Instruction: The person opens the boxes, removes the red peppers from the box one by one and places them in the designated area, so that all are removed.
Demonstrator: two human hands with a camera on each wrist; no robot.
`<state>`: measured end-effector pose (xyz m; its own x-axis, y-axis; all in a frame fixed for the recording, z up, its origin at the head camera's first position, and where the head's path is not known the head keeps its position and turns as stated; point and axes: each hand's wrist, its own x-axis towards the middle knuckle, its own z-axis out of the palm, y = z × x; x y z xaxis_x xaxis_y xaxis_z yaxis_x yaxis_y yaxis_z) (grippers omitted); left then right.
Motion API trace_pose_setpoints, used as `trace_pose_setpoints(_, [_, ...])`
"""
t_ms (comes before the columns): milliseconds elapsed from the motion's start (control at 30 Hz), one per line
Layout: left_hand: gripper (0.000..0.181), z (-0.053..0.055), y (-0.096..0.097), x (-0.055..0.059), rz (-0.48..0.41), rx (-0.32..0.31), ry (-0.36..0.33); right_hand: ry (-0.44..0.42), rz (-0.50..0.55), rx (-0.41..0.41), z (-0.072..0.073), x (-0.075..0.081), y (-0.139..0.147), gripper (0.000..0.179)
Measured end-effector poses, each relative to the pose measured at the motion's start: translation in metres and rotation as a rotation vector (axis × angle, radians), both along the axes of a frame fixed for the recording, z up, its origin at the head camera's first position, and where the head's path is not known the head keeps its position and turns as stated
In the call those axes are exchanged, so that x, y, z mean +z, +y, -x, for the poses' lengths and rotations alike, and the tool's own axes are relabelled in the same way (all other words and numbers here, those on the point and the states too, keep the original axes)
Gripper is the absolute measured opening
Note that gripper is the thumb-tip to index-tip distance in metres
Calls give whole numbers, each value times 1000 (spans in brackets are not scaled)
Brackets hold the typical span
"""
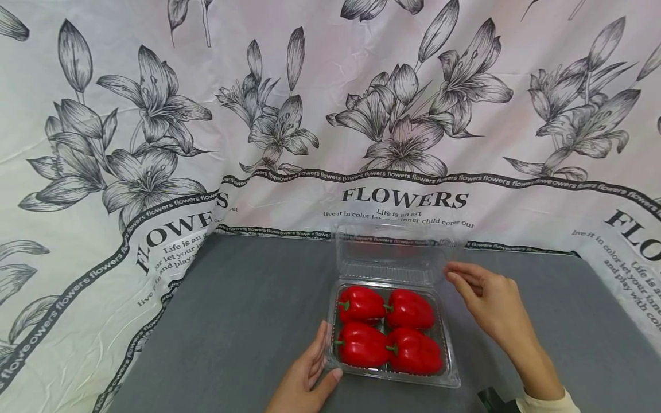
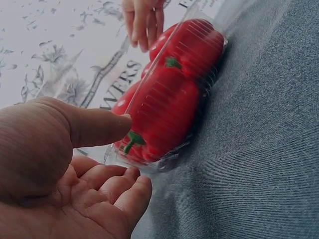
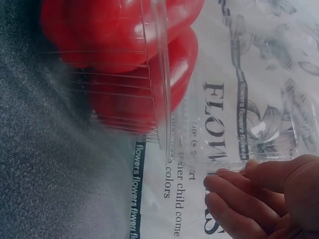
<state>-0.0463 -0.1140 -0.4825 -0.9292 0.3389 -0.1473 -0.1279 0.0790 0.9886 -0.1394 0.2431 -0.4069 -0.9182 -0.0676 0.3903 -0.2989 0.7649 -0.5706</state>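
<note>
Red bell peppers with green stems, several of them, sit two by two in a clear plastic clamshell container. Its clear lid stands raised at the back. My right hand pinches the lid's right edge between thumb and fingertips, as the right wrist view shows at the lid rim. At the container's front left corner is my left hand, fingers along the side wall and thumb near the rim. In the left wrist view that hand has its thumb and fingers loosely extended beside the corner.
The container rests on a grey cloth-covered table. White fabric with printed lilies and lettering hangs behind and at both sides. A dark strap-like object is at the right wrist.
</note>
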Motion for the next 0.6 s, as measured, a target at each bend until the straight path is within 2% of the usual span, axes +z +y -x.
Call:
trace_pose_setpoints(333, [89,1,2,1,1,13,-21,-22,-1,26,2,-1,3,39])
trace_pose_setpoints(600, [89,1,1,1,6,13,-26,-116,0,69,3,-1,3,51])
